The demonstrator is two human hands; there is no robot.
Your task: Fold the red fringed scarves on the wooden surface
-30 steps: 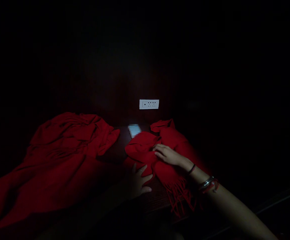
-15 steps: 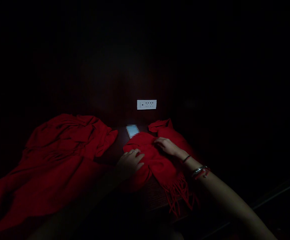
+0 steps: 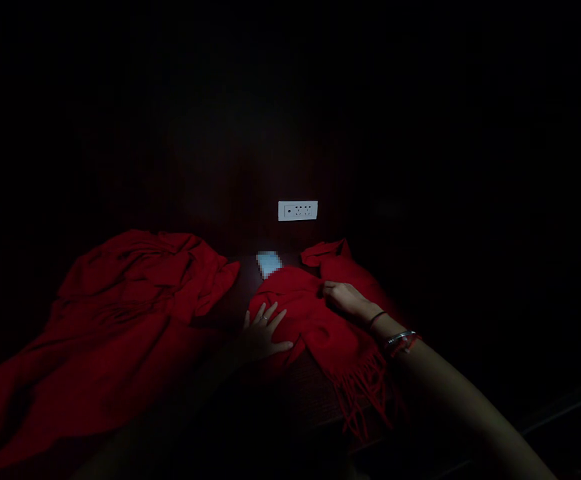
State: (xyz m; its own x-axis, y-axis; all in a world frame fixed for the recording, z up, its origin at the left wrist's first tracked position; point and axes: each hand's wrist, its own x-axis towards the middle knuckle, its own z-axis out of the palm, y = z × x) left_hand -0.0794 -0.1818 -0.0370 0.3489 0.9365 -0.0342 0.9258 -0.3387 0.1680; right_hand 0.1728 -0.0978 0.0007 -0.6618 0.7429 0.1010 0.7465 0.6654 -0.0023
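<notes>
A red scarf [image 3: 315, 320] with a fringed end lies rumpled on a dark wooden surface [image 3: 310, 393]. Spread fingers of my left hand [image 3: 265, 333], one with a ring, rest on the scarf's left part. Farther right, my right hand [image 3: 345, 297] is closed with its fingertips gripping the scarf's cloth; the tips themselves are partly hidden. A bracelet [image 3: 400, 337] and a dark band circle that wrist. Just behind the scarf lies a pale, blurred rectangular thing [image 3: 269, 264], its near edge overlapped by the cloth.
To the left, a large heap of red cloth [image 3: 135, 287] spreads toward the near left corner. A white socket plate [image 3: 297, 211] sits on the dark wall behind. Most of the surroundings are too dark to make out.
My left hand has flattened, its fingers spreading on the scarf. My right hand has closed on the cloth and shifted slightly right. The whole view has drifted a little.
</notes>
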